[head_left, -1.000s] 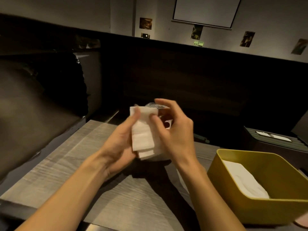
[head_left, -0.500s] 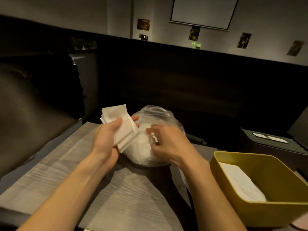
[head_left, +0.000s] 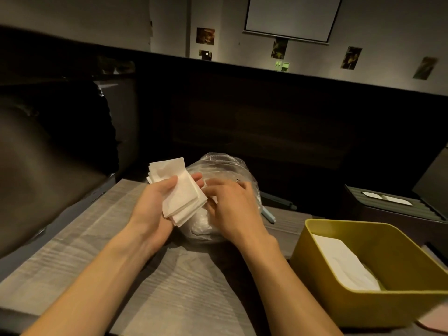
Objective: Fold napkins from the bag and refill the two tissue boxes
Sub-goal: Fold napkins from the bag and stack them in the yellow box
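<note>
Surroundings, largest first. A dark upholstered seat (head_left: 43, 170) fills the left side, its edge meeting the grey wood-grain table (head_left: 80, 248). A dark partition wall (head_left: 266, 112) runs behind the table; above it a pale wall carries a projection screen (head_left: 291, 16) and several small pictures, too blurred to read.

On the table at right stands the yellow tissue box (head_left: 322, 282), open-topped, with white napkins (head_left: 344, 265) lying inside toward its left wall. Behind it a second, dark tissue box (head_left: 388, 209) sits with a white slot on its top. A pale blue object (head_left: 269, 215) lies between the two boxes and the bag; its kind cannot be told.

The clear plastic bag (head_left: 218, 166) sits mid-table, rounded and upright, mouth uppermost. Both hands stand in front of it and hide much of its body.

The left hand (head_left: 155, 202) holds a stack of folded napkins (head_left: 177, 190), thumb across the top face and fingers beneath. The stack's long axis runs from upper left to lower right, raised above the table, its lower corner just beside the bag.

The right hand (head_left: 232, 204) rests against the bag with fingers curled; whether it pinches anything cannot be told.
</note>
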The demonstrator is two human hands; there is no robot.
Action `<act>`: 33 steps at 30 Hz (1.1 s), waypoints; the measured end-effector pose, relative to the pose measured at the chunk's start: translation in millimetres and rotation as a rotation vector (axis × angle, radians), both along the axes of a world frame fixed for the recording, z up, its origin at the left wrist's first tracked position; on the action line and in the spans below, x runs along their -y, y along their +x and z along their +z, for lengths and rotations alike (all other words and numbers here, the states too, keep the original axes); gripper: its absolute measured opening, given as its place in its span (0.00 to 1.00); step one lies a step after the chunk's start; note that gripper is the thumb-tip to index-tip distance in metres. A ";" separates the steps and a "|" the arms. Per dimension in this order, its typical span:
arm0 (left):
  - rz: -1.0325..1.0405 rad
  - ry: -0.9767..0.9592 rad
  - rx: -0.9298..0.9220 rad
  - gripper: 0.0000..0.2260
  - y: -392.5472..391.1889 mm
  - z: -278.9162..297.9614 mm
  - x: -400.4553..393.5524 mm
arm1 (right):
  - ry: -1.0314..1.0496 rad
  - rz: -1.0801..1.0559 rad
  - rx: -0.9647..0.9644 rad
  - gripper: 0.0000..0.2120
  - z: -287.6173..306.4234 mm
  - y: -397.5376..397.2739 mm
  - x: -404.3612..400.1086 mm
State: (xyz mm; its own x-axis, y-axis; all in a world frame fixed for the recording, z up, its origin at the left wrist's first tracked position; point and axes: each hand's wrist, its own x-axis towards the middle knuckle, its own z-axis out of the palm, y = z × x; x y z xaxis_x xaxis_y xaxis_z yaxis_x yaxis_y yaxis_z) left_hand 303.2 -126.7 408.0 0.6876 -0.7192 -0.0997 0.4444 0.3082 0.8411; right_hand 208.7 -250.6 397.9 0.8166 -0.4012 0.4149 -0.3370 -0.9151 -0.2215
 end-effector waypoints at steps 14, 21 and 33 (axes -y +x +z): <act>0.022 -0.065 -0.012 0.12 -1.9 4.4 -3.3 | 0.924 0.115 0.761 0.07 29.6 -30.5 -6.6; -0.147 -0.029 0.120 0.18 -14.5 0.1 -0.7 | 0.751 0.131 0.640 0.07 17.8 -25.2 -15.5; -0.152 -0.022 0.159 0.16 -27.5 -3.3 5.1 | 0.666 0.049 0.676 0.08 7.5 -23.4 -24.6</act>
State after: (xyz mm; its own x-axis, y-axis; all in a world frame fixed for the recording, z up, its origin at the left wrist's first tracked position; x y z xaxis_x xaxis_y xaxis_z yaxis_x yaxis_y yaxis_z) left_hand 275.7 -131.7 404.7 0.5769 -0.8166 0.0179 0.3497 0.2668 0.8981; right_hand 185.3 -226.0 405.4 0.5095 -0.6975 0.5039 0.0884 -0.5401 -0.8369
